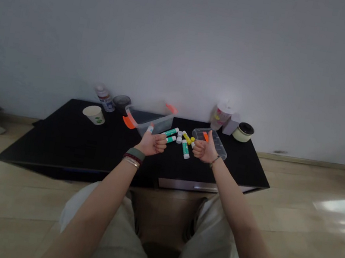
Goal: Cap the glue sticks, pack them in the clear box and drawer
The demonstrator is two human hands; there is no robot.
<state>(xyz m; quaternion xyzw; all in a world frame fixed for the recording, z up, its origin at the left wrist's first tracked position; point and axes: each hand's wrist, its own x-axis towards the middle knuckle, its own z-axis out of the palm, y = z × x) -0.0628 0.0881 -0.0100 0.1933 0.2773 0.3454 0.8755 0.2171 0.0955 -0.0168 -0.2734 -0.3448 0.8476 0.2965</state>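
Left hand closed, holding a white-tipped item; right hand closed, holding an orange item. Between them: three green-banded tubes, one yellow tube.

Dim, soft indoor light, white glare across the beige tile floor at right of the frame, darkened upper corners, curved wide-angle distortion toward the edges

Left hand closed on a white-tipped stick; right hand closed on an orange-tipped stick. Both held above black desk, green-labelled sticks lying between them.
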